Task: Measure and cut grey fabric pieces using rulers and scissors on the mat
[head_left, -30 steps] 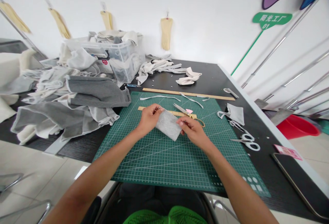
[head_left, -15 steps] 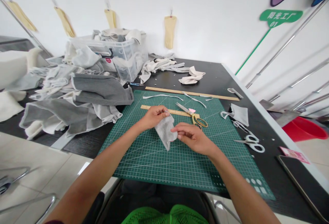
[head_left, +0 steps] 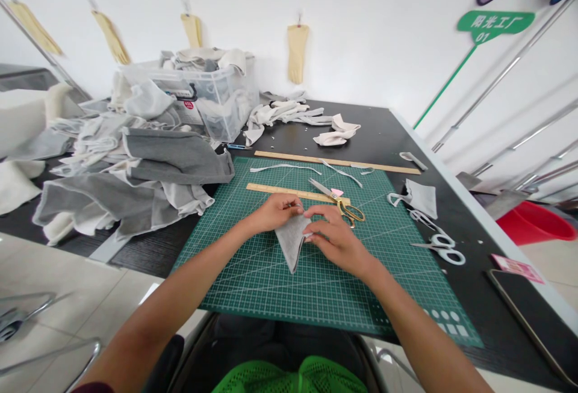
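Note:
Between my hands hangs a small folded piece of grey fabric (head_left: 290,242), its pointed corner down over the green cutting mat (head_left: 244,278). My left hand (head_left: 279,212) pinches its upper edge. On the right side, my right hand (head_left: 332,233) has thumb and fingers closed on the fabric's edge, close to the left fingertips. Just beyond them lie gold-handled scissors (head_left: 350,209), blades partly over a short wooden ruler (head_left: 271,190). A small pink piece (head_left: 336,192) rests by the blades.
Grey and white fabric scraps (head_left: 176,155) pile up at left beside a clear plastic bin (head_left: 226,104). A long wooden ruler (head_left: 388,168) crosses the mat's far edge. White-handled scissors (head_left: 447,254), a grey fabric piece (head_left: 422,199) and a phone (head_left: 528,321) lie at right.
My left hand has come slightly down and right, and my right hand has shifted up to the fabric's top edge. The fabric hangs lower and more upright, its point downward.

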Motion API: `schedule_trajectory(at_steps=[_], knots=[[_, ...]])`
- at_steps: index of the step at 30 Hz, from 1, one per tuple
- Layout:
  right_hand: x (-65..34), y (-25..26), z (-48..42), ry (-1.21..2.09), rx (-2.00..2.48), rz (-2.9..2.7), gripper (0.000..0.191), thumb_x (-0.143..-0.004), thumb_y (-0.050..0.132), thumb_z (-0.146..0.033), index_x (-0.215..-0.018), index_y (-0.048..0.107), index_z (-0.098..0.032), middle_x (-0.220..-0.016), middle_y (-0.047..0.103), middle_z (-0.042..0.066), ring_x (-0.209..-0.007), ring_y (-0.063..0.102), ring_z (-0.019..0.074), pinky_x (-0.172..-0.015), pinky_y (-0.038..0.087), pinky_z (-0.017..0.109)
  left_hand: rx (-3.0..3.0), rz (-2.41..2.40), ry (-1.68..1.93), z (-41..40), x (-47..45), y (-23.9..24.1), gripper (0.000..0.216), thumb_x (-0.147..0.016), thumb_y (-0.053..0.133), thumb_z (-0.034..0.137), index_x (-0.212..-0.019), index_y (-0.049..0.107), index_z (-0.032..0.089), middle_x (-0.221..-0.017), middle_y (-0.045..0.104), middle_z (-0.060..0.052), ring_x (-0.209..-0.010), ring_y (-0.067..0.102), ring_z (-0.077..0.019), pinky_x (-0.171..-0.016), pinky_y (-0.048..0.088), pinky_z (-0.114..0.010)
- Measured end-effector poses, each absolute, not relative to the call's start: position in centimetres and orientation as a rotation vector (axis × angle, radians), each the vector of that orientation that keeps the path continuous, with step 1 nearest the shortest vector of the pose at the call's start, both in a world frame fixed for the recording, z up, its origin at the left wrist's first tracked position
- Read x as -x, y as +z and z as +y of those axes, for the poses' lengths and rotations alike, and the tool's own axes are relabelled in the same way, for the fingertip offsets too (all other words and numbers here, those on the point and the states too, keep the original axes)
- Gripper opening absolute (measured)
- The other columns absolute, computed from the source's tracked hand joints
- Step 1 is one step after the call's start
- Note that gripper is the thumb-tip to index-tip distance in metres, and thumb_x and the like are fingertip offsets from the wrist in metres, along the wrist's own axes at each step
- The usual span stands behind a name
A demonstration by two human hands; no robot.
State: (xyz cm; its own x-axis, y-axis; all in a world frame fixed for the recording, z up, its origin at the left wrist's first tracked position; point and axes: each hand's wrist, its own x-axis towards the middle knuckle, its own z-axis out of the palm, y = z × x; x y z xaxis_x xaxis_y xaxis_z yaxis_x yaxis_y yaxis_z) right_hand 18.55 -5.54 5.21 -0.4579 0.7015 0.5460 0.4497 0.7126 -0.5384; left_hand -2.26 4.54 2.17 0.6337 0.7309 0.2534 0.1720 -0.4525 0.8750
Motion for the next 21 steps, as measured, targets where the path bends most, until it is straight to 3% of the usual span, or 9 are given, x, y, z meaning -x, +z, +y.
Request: schedule_trajectory(at_steps=[2, 7, 13, 21], knots=[[-18.3, 5.1, -5.5, 0.422, 0.843, -2.171, 0.012, -0.099, 0.058, -0.022, -0.104, 0.068, -0.027, -0.121, 0.068, 0.007, -0.114, 0.061, 0.0252, -0.101, 0.043, 0.045, -1.951, 0.669, 0.738, 4.0, 1.8, 2.1, 0.019, -0.092, 0.059, 0.031, -0.085, 0.071, 0.018, -0.077, 0.069, -0.001, -0.07, 0.06, -0.0134, -0.065, 0.044, -0.025], [-18.2, 4.5, -5.2, 0.328, 1.05, -2.282, 0.013, -0.101, 0.052, -0.023, -0.097, 0.065, -0.023, -0.082, 0.071, 0.004, -0.078, 0.06, 0.0222, -0.076, 0.045, 0.036, -1.962, 0.737, 0.752, 3.0, 1.1, 2.4, 0.018, -0.09, 0.062, 0.028, -0.08, 0.071, 0.017, -0.074, 0.068, 0.0, -0.07, 0.06, -0.0127, -0.065, 0.044, -0.023], [-18.6, 4.0, -4.7, 0.125, 1.266, -2.228, 0.014, -0.1, 0.057, -0.025, -0.107, 0.068, -0.02, -0.089, 0.075, 0.006, -0.079, 0.061, 0.0248, -0.076, 0.043, 0.037, -1.825, 0.85, 0.877, 2.7, 0.3, 2.4, 0.013, -0.084, 0.065, 0.023, -0.077, 0.073, 0.015, -0.075, 0.073, -0.002, -0.071, 0.064, -0.0125, -0.066, 0.046, -0.022], [-18.3, 3.8, -4.9, 0.252, 1.356, -1.953, 0.008, -0.095, 0.065, -0.027, -0.1, 0.068, -0.023, -0.091, 0.076, 0.004, -0.086, 0.065, 0.0251, -0.077, 0.048, 0.037, -1.485, 0.752, 0.905, 2.1, -0.4, 1.6, 0.032, -0.079, 0.074, 0.044, -0.079, 0.074, 0.012, -0.067, 0.07, -0.003, -0.057, 0.059, -0.01, -0.053, 0.043, -0.02]])
